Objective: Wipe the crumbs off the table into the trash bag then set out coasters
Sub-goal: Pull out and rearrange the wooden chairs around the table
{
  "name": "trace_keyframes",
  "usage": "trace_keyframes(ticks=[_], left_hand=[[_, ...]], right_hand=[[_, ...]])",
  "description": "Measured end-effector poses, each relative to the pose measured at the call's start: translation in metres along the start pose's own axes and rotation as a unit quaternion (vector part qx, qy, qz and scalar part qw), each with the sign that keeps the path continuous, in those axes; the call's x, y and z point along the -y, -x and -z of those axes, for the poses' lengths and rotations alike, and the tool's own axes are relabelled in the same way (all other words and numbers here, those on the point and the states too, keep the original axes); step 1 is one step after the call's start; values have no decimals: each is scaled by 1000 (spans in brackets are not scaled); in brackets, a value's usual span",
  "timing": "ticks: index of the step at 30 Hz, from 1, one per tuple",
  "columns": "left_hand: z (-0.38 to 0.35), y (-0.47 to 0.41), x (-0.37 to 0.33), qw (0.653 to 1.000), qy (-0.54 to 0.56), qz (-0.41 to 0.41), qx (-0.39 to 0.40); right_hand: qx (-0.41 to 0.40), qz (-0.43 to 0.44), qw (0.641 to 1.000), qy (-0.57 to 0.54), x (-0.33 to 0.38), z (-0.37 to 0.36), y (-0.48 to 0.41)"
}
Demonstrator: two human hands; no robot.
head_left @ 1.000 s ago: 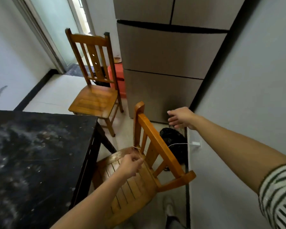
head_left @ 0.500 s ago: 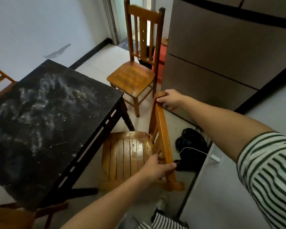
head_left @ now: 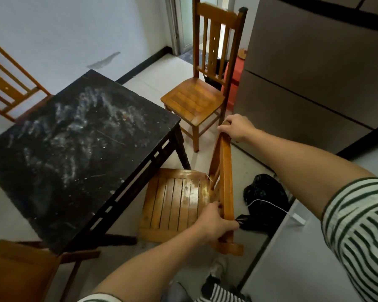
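Note:
The black table (head_left: 52, 171) stands at the left, its top smeared with white dust and scattered crumbs (head_left: 109, 147). A wooden chair (head_left: 177, 199) sits at the table's right side, its seat partly under the edge. My left hand (head_left: 214, 223) grips the near end of the chair's backrest. My right hand (head_left: 236, 127) grips the far top end of the same backrest. A black trash bag (head_left: 264, 192) lies crumpled on the floor right of the chair, against the wall. No coasters show.
A second wooden chair (head_left: 196, 99) stands beyond the table, in front of the tall grey fridge (head_left: 310, 68). Other chairs sit at far left (head_left: 7, 83) and bottom left (head_left: 18, 271). A white cable (head_left: 271, 205) runs over the bag to a wall plug.
The view has swung left and down, taking in more of the table. My right hand went from the air onto the backrest's far end; my left moved from the seat to its near end.

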State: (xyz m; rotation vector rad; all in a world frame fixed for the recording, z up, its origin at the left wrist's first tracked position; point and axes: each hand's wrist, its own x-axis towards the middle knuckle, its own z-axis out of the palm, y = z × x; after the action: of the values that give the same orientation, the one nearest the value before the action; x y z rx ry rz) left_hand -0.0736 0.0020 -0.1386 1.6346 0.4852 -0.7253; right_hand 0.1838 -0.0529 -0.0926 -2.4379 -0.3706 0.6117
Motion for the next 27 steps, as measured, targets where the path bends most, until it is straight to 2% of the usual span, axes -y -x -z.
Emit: trace_keyframes(ticks=[5, 9, 12, 15, 17, 19, 24, 27], left_hand=[[23, 16, 15, 998, -64, -15, 17], [44, 35, 21, 992, -119, -8, 38], [71, 50, 24, 985, -171, 1, 29], [99, 56, 34, 976, -217, 12, 8], [112, 61, 44, 969, -244, 23, -13], [120, 68, 55, 968, -247, 35, -32], [119, 81, 72, 957, -280, 26, -67], [120, 82, 72, 954, -296, 19, -53]], right_hand=[[-53, 9, 997, 47, -6, -14, 17], [-106, 33, 979, 169, -4, -26, 30], [-124, 88, 938, 310, 18, -39, 34], [-106, 244, 862, 430, 39, -60, 38], [-11, 294, 867, 401, 43, -82, 43], [67, 278, 897, 337, 43, -108, 50], [81, 278, 904, 313, 46, -127, 62], [86, 251, 913, 310, 51, -125, 66]])
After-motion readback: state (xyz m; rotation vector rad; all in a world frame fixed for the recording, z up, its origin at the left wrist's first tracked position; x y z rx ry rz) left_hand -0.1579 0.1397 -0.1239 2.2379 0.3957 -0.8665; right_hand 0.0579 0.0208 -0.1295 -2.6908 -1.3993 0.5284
